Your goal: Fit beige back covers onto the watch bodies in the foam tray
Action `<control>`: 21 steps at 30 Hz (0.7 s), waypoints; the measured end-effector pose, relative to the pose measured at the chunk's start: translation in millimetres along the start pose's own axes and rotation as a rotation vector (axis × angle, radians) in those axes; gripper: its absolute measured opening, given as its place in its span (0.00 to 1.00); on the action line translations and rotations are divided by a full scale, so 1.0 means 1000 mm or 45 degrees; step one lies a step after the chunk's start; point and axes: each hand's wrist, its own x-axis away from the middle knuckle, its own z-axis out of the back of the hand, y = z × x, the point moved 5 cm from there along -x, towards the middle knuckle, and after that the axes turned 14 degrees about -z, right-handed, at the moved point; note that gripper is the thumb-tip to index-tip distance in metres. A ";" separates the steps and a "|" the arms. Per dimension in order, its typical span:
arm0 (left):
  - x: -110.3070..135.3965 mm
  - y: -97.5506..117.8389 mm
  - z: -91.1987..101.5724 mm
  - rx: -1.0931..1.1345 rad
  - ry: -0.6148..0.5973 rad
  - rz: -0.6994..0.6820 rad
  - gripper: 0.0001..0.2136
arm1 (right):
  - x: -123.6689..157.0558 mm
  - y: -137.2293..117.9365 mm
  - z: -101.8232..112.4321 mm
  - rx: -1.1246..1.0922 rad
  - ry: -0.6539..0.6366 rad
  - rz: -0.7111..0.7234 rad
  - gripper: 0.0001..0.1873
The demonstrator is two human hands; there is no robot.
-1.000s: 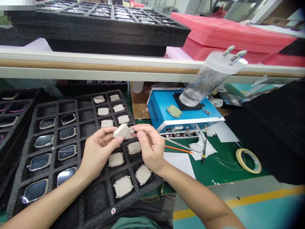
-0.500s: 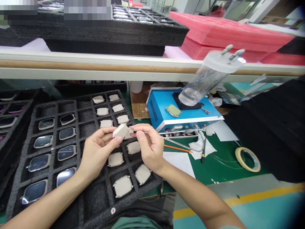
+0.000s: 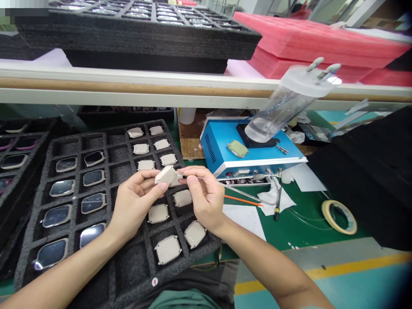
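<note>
My left hand (image 3: 137, 201) pinches a beige watch case (image 3: 165, 175) between thumb and fingers, above a black foam tray (image 3: 119, 155). Closed round a thin tool, my right hand (image 3: 207, 199) brings its tip to the case's right edge. A grey cable (image 3: 244, 190) trails from that hand toward the blue box (image 3: 222, 137); the tool's body is mostly hidden by the fingers. Beneath my hands, several beige watch cases (image 3: 168, 249) lie in the tray's right compartments. Watch cases with dark screens (image 3: 93, 203) fill several compartments on the left.
A clear cylinder (image 3: 283, 107) stands tilted in view on the blue box, beside a pale green watch case (image 3: 238, 148). Tape roll (image 3: 328, 216), white tissue (image 3: 286, 199) and an orange stick (image 3: 243, 200) lie on the green bench. A shelf edge (image 3: 128, 96) crosses overhead, bearing foam trays.
The whole view has shifted slightly, so most things appear a little farther right. Both hands keep their hold, with the tool's tip still at the case's edge.
</note>
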 end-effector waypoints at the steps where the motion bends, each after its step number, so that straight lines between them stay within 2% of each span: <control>1: 0.000 0.000 0.000 0.003 0.002 0.000 0.17 | 0.000 0.000 0.000 0.005 0.000 -0.002 0.10; 21: -0.001 -0.005 0.004 0.000 -0.002 0.009 0.18 | -0.001 0.002 0.000 -0.021 -0.014 0.000 0.09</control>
